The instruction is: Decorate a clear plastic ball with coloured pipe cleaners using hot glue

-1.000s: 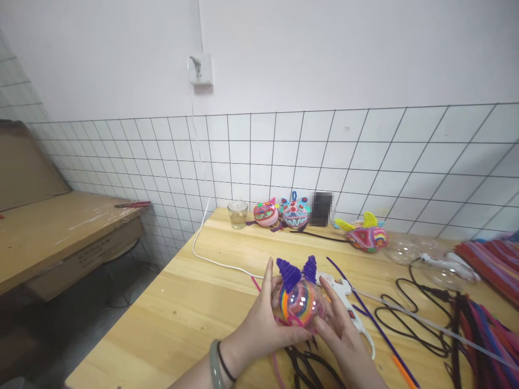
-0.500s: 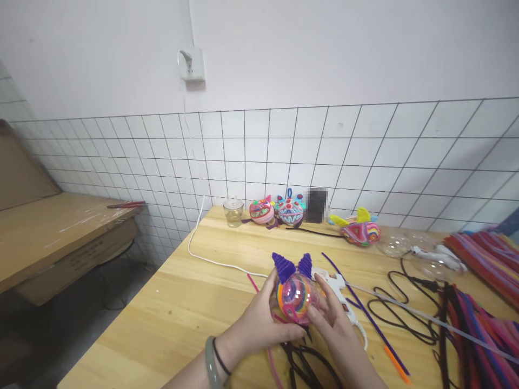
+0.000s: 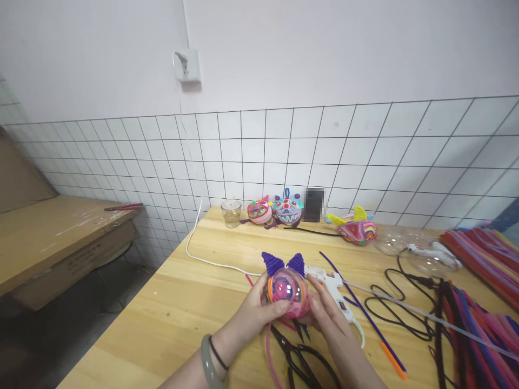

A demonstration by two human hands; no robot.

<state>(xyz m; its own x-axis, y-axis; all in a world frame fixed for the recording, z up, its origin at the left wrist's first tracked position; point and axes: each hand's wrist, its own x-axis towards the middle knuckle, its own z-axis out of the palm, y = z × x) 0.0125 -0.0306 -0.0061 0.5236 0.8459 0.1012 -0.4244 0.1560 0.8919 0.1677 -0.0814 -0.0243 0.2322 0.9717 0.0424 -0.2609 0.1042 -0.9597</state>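
Observation:
A clear ball [image 3: 287, 292] lined with coiled pink, orange and purple stems carries two purple ear shapes [image 3: 273, 264] on top. My left hand [image 3: 259, 309] grips its left side, thumb across the lower front. On its right side rest the closed fingers of my right hand [image 3: 325, 308]. Black-handled scissors [image 3: 298, 354] lie on the table just below the ball. Under my left hand a pink stem [image 3: 269, 354] trails down. Behind my right hand is a white glue gun [image 3: 334, 286].
Decorated balls [image 3: 287, 209] and a glass cup [image 3: 231, 213] stand along the wall. At right are a yellow-eared ball [image 3: 357, 231], clear shells [image 3: 391, 243], black cable [image 3: 395, 307] and stem bundles [image 3: 482, 335]. A purple stem [image 3: 365, 310] lies beside the glue gun.
The ball has turned a little and moved slightly left and down with both hands. My left thumb has shifted up onto its front, and more of the scissors shows.

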